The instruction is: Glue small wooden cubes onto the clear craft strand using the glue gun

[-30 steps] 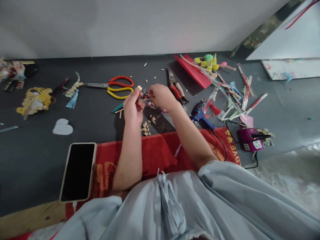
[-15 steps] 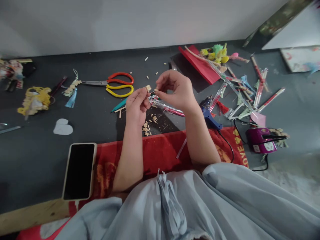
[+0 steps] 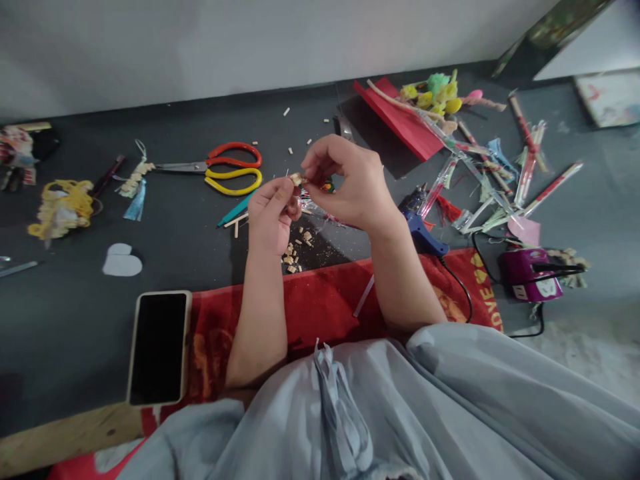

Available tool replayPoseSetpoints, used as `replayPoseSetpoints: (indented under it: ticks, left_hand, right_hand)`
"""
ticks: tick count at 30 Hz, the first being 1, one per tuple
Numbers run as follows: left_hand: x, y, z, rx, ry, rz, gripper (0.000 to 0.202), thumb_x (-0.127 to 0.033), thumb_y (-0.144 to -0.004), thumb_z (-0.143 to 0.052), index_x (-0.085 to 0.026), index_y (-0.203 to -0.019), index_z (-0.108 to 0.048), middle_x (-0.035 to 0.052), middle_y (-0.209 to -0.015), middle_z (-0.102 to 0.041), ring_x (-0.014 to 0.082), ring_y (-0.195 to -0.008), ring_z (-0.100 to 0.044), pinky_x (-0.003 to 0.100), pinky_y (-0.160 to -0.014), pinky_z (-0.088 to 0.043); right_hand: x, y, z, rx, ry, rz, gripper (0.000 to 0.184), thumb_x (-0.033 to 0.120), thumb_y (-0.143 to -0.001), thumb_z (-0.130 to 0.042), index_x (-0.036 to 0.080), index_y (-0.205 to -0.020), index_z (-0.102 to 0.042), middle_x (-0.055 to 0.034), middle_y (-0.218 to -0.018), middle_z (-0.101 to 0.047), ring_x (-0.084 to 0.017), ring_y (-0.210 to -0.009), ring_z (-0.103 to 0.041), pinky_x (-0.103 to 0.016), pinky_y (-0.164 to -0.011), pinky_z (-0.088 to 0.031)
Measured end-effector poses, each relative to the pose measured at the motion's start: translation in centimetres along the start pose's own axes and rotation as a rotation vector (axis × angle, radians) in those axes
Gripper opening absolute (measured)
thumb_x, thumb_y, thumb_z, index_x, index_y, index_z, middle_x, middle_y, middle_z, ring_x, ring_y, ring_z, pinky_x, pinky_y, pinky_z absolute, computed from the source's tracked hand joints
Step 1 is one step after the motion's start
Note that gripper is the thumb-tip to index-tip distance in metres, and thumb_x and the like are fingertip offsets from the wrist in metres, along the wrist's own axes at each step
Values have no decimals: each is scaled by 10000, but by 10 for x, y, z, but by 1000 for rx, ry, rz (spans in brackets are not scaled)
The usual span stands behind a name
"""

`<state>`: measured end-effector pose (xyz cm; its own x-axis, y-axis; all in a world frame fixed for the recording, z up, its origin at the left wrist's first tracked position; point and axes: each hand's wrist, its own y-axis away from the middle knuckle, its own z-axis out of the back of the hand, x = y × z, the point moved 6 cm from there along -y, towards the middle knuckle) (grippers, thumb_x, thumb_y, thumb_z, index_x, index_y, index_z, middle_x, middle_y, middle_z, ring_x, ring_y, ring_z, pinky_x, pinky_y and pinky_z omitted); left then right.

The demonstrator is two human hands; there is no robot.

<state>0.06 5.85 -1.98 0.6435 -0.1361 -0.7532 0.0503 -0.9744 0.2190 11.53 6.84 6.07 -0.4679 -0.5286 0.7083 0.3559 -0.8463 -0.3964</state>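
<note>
Between thumb and fingertips, my left hand (image 3: 273, 212) pinches a small pale wooden piece (image 3: 297, 179) that seems built from short stick bits. My right hand (image 3: 350, 180) comes up to it from the right, its thumb and finger closed at the piece's edge; what they hold is hidden at this angle. Below the hands, cut wooden bits (image 3: 291, 257) and crumbs lie on the dark table. Left of my left hand rest scissors (image 3: 234, 168) with one red and one yellow handle. A teal pen (image 3: 237, 211) lies partly under my left hand.
A blue glue gun (image 3: 423, 233) lies by my right forearm, its cord running over the red towel (image 3: 325, 307). Wrapped sticks (image 3: 527, 167) and a red sheet (image 3: 395, 120) are at the right. A phone (image 3: 159, 348), heart-shaped paper (image 3: 123, 260) and yellow yarn (image 3: 65, 207) are left.
My right hand has moved left, bringing its fingertips against the wooden piece in my left hand. The small stick bit seen at its fingertips before is now hidden. The view has shifted slightly.
</note>
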Motion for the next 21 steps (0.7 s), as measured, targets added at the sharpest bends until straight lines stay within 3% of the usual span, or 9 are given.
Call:
replayPoseSetpoints:
  ticks: [14, 21]
  left_hand:
    - [4, 0, 2, 15, 8, 29, 191, -311, -648, -788, -179, -660, -651, -44, -566, -608, 15, -429, -440, 163, -418, -341]
    - [3, 0, 0, 27, 2, 10, 239, -327, -605, -806, -164, -604, -631, -55, -485, -540, 22, -408, -410, 165, -380, -288]
  right_hand:
    - [-3, 1, 2, -23, -64, 46, 153, 121, -770, -545, 227, -849, -466, 13, -811, -577, -101, -714, -571, -270, -692, -550]
    - [-2, 2, 3, 11, -35, 31, 154, 120, -767, -548, 237, -833, -474, 19, -813, -588, -103, -745, -592, -260, -725, -558]
